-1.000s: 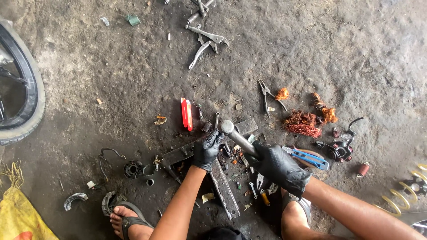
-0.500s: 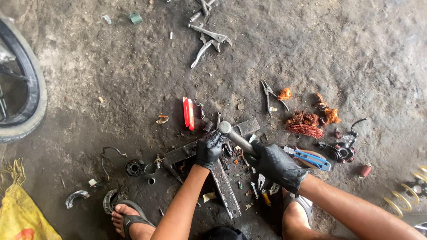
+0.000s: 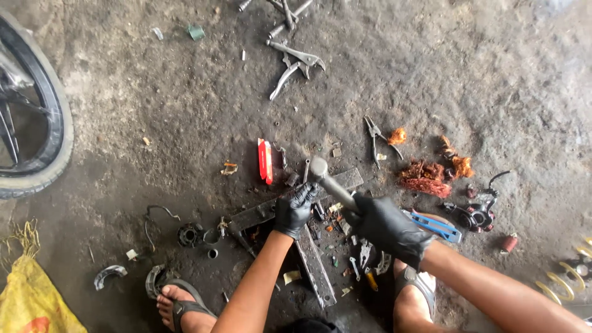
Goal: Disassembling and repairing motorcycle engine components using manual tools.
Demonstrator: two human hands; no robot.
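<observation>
My right hand [image 3: 390, 229], in a black glove, is clenched around the handle of a hammer [image 3: 333, 183]; its fingers [image 3: 370, 216] wrap the lower end of the shaft, just right of the crossed steel bars [image 3: 308, 246] on the concrete floor [image 3: 185, 111]. The hammer's long axis runs on a slant from my grip up and to the left, with the round grey head pointing away from me and hovering above the far bar of the cross. My left hand [image 3: 294, 209], also gloved in black, is curled down over the middle of the bars, pinching something small that I cannot make out beneath the fingertips, directly below the hammer head. Left of the bars and a little beyond them lies a red flat piece [image 3: 265, 160]; right of the bars lie needle-nose pliers [image 3: 375, 139] and a heap of copper wire [image 3: 425, 176], and a blue-handled tool [image 3: 435, 225] rests just past my right wrist. Well beyond the bars lies a locking plier [image 3: 296, 65], with bare floor between. Far left of the bars stands a tyre [image 3: 43, 135], and my sandalled feet flank the near end of the bars.
</observation>
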